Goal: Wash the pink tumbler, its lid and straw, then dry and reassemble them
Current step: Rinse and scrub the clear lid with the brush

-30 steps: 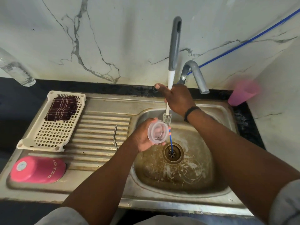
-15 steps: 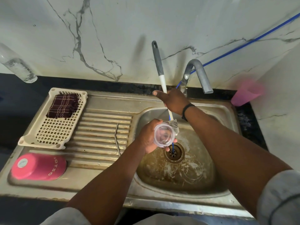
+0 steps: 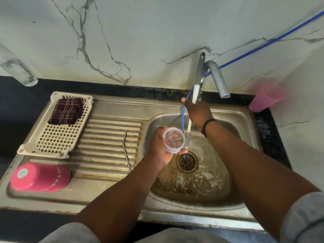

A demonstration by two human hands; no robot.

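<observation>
Head view: our left hand gripped the lid; right hand clasped the brush, best scrubbed gently around its rim.

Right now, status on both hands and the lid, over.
Left hand grips clear lid over sink basin. Right hand grips bottle brush, bristles beside the lid's rim. Pink tumbler and straw on drainboard. Nothing obstructing.

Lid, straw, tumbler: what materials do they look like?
Lid, held by the left hand: clear plastic, glossy; the fingers show through it. Straw on the drainboard: probably stainless steel, thin, grey, bent near the top, with a dull metallic sheen. Tumbler: pink, satin coating with printed lettering; whether metal or plastic lies beneath cannot be told.
</observation>
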